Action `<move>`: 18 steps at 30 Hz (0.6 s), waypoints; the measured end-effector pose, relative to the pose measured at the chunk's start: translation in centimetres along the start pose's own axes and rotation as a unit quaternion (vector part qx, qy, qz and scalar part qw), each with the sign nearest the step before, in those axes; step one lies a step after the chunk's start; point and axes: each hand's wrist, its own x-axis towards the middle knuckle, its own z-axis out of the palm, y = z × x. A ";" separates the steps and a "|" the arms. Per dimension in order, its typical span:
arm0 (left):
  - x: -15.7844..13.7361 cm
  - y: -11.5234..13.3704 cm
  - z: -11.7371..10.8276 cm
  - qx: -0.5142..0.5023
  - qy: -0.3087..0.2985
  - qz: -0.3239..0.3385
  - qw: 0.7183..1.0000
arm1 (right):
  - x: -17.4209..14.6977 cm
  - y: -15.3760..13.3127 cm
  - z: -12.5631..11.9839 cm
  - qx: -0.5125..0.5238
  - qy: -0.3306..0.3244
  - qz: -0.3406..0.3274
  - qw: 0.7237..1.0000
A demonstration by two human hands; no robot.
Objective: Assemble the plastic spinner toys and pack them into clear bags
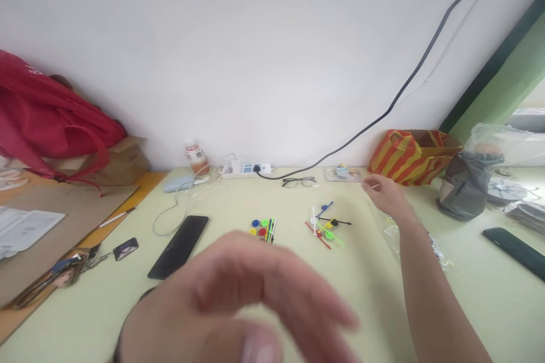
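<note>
Hovering over the pale table (366, 289) by a white wall (255, 62): half-curled, empty left hand (191, 309); right hand (388, 197) bunched, hold unclear

A red fabric bag (55, 108) lies on a brown cardboard box (128, 163). Along the white wall (255, 57) stand a clear, white-labelled bottle (196, 156) and a white power strip (266, 169) with a thick black cable (387, 112). Dark-framed glasses (299, 182) and a black rectangular phone (179, 247) rest on the pale green surface (230, 198); rightward, a red-and-yellow striped bag (394, 156) is near a grey bag (463, 187).
</note>
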 end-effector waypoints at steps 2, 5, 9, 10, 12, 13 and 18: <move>2.6 0.4 -1.5 0.049 0.016 -0.018 0.999 | -0.5 -3.3 1.1 0.021 -0.134 -0.070 0.988; 5.7 -1.6 -4.1 0.162 0.084 -0.042 0.982 | -1.8 -7.5 3.7 -0.044 -0.288 -0.058 0.955; 7.7 -6.9 -7.3 0.288 0.138 -0.067 0.945 | -3.5 -9.7 6.4 -0.078 -0.331 -0.051 0.939; 8.0 -8.1 -8.0 0.303 0.145 -0.071 0.939 | -3.7 -9.8 6.7 -0.082 -0.332 -0.050 0.938; 8.4 -10.2 -9.1 0.325 0.159 -0.068 0.930 | -4.0 -9.9 6.9 -0.088 -0.328 -0.050 0.939; 8.6 -11.1 -9.6 0.332 0.159 -0.065 0.927 | -4.1 -9.9 7.0 -0.090 -0.323 -0.050 0.941; 9.0 -13.2 -10.4 0.326 0.132 -0.047 0.935 | -4.2 -10.3 7.3 -0.074 -0.299 -0.044 0.950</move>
